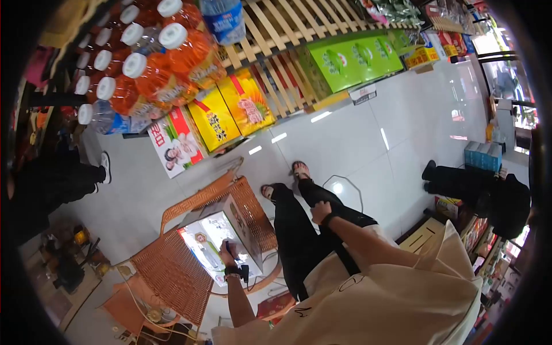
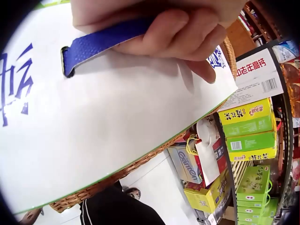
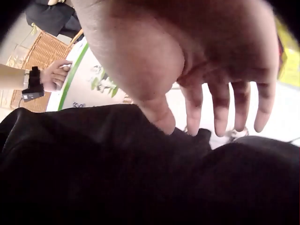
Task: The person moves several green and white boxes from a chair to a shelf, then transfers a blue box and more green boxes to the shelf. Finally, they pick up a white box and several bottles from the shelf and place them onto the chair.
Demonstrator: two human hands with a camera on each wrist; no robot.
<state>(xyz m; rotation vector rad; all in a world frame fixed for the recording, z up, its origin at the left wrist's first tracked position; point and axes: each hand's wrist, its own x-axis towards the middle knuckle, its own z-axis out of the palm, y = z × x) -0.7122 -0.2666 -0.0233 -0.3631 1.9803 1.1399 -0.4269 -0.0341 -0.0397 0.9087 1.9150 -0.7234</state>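
Note:
My left hand (image 1: 228, 253) is on top of a white carton (image 1: 207, 244), which sits on a wicker chair. In the left wrist view, the curled fingers of that hand (image 2: 176, 35) grip a blue strap handle (image 2: 101, 46) on the carton's white face (image 2: 117, 122). My right hand (image 1: 321, 213) is over my dark-trousered leg (image 1: 293, 236), away from the carton. Seen from the right wrist, the hand (image 3: 197, 61) holds nothing, its fingers hanging loosely extended above the dark cloth (image 3: 93, 164).
The wicker chair (image 1: 172, 273) has a curved armrest. Orange drink bottles (image 1: 190, 52), yellow boxes (image 1: 215, 123) and green boxes (image 1: 356, 63) line a slatted shelf (image 1: 287, 26). Other people in dark clothes (image 1: 52, 178) are at both sides. Pale tiles (image 1: 356, 144) cover the floor.

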